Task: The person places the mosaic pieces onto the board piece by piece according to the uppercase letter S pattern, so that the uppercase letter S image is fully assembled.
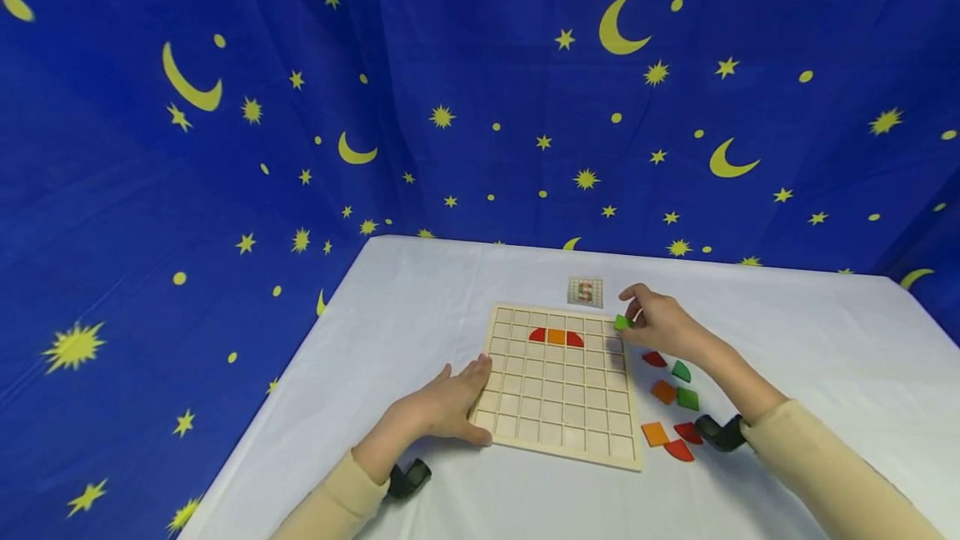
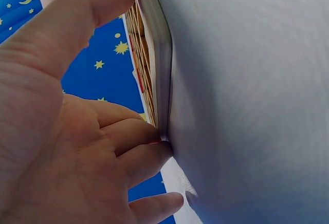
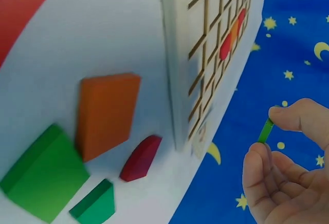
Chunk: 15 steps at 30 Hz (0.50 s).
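Observation:
My right hand [image 1: 663,325] pinches a small light-green square tile [image 1: 622,322] between thumb and fingertips, above the far right corner of the wooden grid board [image 1: 555,407]. The right wrist view shows the green tile [image 3: 266,130] edge-on, its faces hidden. Set in the board's upper rows are a red quarter-round tile [image 1: 537,335], an orange square tile [image 1: 556,337] and another red quarter-round [image 1: 574,340], side by side. My left hand [image 1: 442,407] rests against the board's left side, fingers on the edge and thumb near the front left corner.
Right of the board lie several loose tiles: red quarter-rounds [image 1: 679,451], a teal-green quarter-round [image 1: 681,371], a green square [image 1: 687,398] and orange squares [image 1: 655,434]. A small pattern card [image 1: 585,292] lies behind the board. A starry blue curtain [image 1: 480,90] borders the white table [image 1: 420,290].

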Each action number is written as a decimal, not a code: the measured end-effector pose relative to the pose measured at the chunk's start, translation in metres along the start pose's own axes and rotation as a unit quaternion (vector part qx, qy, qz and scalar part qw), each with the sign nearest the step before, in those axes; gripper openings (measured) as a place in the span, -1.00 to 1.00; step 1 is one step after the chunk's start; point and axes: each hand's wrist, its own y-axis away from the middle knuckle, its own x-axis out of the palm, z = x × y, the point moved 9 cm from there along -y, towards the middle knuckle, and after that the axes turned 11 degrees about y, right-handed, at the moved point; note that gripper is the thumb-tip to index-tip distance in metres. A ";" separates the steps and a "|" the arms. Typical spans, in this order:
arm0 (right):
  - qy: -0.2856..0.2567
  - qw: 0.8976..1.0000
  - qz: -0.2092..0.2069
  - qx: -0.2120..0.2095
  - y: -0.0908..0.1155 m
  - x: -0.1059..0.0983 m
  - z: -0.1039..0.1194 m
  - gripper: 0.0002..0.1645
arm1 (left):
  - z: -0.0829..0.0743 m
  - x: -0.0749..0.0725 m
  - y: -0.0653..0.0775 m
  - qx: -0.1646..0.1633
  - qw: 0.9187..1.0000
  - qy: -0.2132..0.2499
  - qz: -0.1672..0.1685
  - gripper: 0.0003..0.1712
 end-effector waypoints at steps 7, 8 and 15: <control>0.002 1.000 -0.008 -0.015 -0.007 0.000 0.018 -0.39 | 0.000 0.000 0.000 -0.004 1.000 0.000 0.002 0.23; 0.001 1.000 -0.008 -0.021 -0.009 0.001 0.021 -0.40 | 0.000 0.000 0.000 -0.004 1.000 0.000 0.002 0.23; -0.018 0.997 -0.002 -0.076 -0.018 0.009 0.046 -0.44 | 0.000 0.000 0.000 -0.001 1.000 -0.004 0.000 0.23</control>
